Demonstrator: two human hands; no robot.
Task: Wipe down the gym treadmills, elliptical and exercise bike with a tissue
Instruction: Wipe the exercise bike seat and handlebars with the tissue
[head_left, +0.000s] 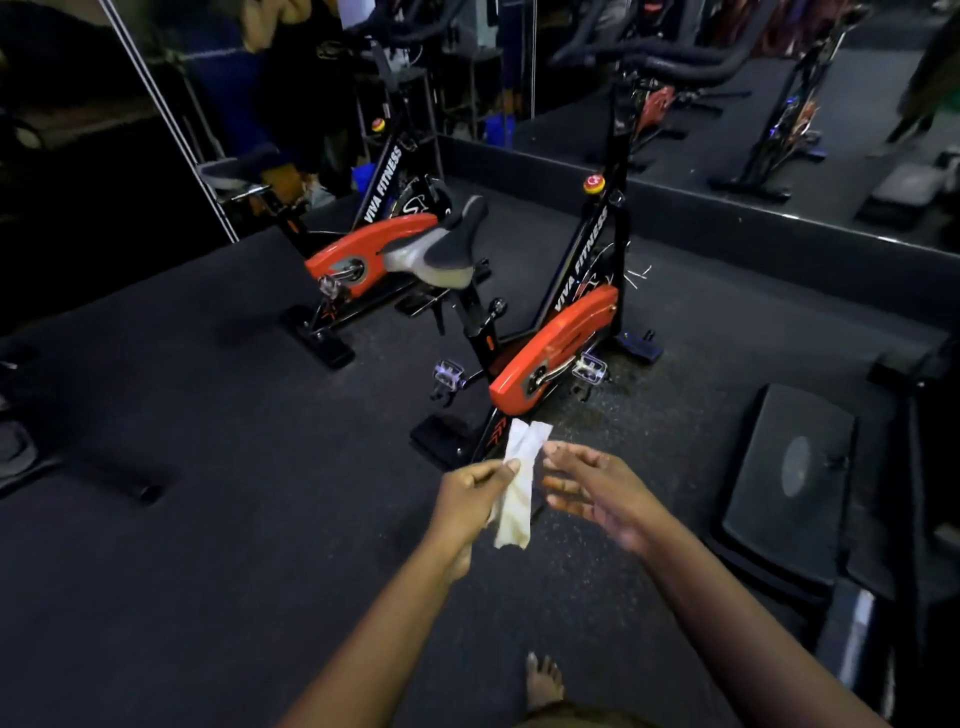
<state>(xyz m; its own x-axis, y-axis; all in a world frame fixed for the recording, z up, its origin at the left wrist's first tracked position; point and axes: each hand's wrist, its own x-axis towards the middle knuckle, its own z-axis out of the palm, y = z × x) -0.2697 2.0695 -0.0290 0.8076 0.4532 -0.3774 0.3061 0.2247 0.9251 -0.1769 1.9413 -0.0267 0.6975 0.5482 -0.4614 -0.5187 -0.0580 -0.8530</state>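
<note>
Dark rubber gym floor (208, 441) runs to a mirrored wall (727, 104), with a red-and-black exercise bike (561, 332) just ahead. Left hand (467, 499) pinches a folded white tissue (519, 488) in front of the bike's base. Right hand (597, 488) hovers beside it, fingers relaxed and spread.

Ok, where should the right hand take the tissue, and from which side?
Pinch the tissue at its free upper end, coming from the right. It is a long folded strip standing nearly upright; the left hand pinches its left edge mid-length, and the open right hand is beside that end.
</note>
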